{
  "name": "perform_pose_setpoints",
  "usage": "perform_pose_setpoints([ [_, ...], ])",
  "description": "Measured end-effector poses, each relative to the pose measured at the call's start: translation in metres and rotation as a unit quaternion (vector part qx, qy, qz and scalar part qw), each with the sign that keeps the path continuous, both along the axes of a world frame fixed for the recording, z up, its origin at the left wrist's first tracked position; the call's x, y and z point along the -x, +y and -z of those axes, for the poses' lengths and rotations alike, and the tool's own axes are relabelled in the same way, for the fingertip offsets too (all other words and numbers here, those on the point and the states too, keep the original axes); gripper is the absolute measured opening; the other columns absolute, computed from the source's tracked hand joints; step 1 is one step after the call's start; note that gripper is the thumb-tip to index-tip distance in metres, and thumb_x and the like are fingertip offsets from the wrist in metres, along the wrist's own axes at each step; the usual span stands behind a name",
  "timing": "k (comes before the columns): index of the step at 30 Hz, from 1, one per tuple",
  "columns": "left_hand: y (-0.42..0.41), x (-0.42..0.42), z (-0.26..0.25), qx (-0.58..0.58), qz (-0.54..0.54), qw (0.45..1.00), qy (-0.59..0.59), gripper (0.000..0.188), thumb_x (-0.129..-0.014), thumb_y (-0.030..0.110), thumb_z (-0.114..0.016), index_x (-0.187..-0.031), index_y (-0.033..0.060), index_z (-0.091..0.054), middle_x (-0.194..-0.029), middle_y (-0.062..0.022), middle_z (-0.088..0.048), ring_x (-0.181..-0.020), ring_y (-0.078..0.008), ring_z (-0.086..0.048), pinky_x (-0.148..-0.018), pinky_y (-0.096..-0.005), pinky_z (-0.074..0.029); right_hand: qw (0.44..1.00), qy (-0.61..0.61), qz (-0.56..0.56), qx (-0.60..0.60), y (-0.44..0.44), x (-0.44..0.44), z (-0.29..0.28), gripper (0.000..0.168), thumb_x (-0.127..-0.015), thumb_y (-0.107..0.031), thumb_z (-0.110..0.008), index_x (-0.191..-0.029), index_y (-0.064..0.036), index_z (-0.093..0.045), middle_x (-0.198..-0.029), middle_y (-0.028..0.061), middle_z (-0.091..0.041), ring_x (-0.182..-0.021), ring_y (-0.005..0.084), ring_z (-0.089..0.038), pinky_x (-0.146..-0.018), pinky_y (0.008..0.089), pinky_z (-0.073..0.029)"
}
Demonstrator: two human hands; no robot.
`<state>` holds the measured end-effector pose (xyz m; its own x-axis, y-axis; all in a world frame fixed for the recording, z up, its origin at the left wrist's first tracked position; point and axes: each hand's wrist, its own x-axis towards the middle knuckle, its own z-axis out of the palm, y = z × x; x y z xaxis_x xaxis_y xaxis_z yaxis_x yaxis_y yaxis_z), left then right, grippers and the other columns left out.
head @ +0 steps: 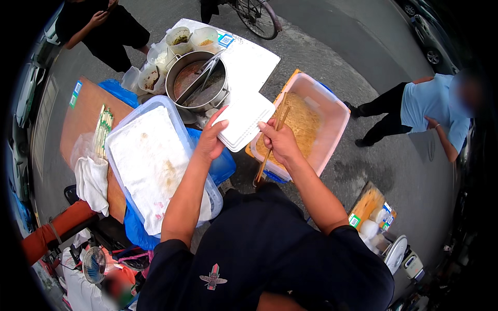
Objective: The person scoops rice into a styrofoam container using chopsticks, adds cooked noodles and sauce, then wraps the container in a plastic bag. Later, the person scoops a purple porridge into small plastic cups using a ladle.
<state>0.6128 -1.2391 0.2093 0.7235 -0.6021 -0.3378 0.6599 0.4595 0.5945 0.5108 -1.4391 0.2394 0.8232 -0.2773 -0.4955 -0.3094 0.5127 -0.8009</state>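
My left hand grips the left side of a white takeaway box, its thumb along the edge. Long wooden chopsticks are held in my right hand, whose thumb also meets the box's right edge. Beneath that hand stands a clear plastic tub with a bed of pale noodles in it. Beyond the box, a divided steel pot contains reddish broth on one side, with metal utensils leaning across it. Whether the box holds anything cannot be seen.
On the left, a white cloth covers a bluish plastic tub. Plastic tubs of condiments crowd the pot on a white tabletop. Wrapped chopsticks lie on a brown board. A person stands at right.
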Motion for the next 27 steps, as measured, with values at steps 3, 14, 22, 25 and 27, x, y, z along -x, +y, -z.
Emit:
perform_pose_setpoints([
  [3,0.010,-0.004,0.002,0.004,-0.032,0.999,0.011,0.070,-0.088,0.015,-0.073,-0.150,0.0022,-0.043,-0.145,-0.0153,-0.054,-0.134,-0.0273,-0.053,-0.114,-0.0427,-0.043,0.999,-0.026,-0.022,0.043,0.002,-0.009,0.005,0.027,-0.102,-0.028,-0.065,-0.093,-0.003,-0.065,-0.070,0.0000,-0.059,-0.057,0.0070,-0.050,-0.050,0.0218,-0.038],
  [14,0.175,-0.122,-0.051,-0.063,-0.264,0.958,-0.090,0.061,-0.090,0.018,-0.072,-0.143,-0.0011,-0.048,-0.133,-0.0136,-0.062,-0.123,-0.0260,-0.061,-0.107,-0.0395,-0.049,0.753,0.054,-0.050,0.654,-0.093,0.014,0.165,0.032,-0.106,-0.026,-0.052,-0.092,0.000,-0.066,-0.087,0.0204,-0.055,-0.082,0.0386,-0.062,-0.080,0.0460,-0.051],
  [22,0.350,-0.210,-0.026,-0.128,-0.404,0.904,-0.054,0.051,-0.093,0.016,-0.071,-0.139,0.0013,-0.052,-0.136,-0.0169,-0.062,-0.125,-0.0342,-0.061,-0.108,-0.0510,-0.051,0.712,0.117,-0.241,0.649,-0.123,0.047,0.304,0.031,-0.088,-0.014,-0.068,-0.116,-0.002,-0.063,-0.106,0.0249,-0.057,-0.092,0.0421,-0.062,-0.082,0.0489,-0.052],
  [25,0.430,-0.241,-0.003,-0.131,-0.437,0.889,-0.041,0.050,-0.094,0.016,-0.070,-0.139,0.0026,-0.051,-0.136,-0.0154,-0.060,-0.124,-0.0350,-0.060,-0.105,-0.0547,-0.052,0.665,0.081,-0.176,0.721,-0.077,0.039,0.250,0.038,-0.083,-0.009,-0.072,-0.119,0.000,-0.062,-0.109,0.0231,-0.056,-0.092,0.0408,-0.062,-0.081,0.0482,-0.054],
  [27,0.441,-0.265,0.013,-0.130,-0.453,0.881,-0.029,0.048,-0.094,0.017,-0.071,-0.137,0.0029,-0.052,-0.134,-0.0148,-0.061,-0.123,-0.0351,-0.061,-0.104,-0.0544,-0.052,0.683,0.038,-0.123,0.719,-0.042,0.042,0.201,0.037,-0.083,-0.008,-0.074,-0.116,0.000,-0.062,-0.106,0.0193,-0.058,-0.089,0.0357,-0.064,-0.078,0.0454,-0.055],
])
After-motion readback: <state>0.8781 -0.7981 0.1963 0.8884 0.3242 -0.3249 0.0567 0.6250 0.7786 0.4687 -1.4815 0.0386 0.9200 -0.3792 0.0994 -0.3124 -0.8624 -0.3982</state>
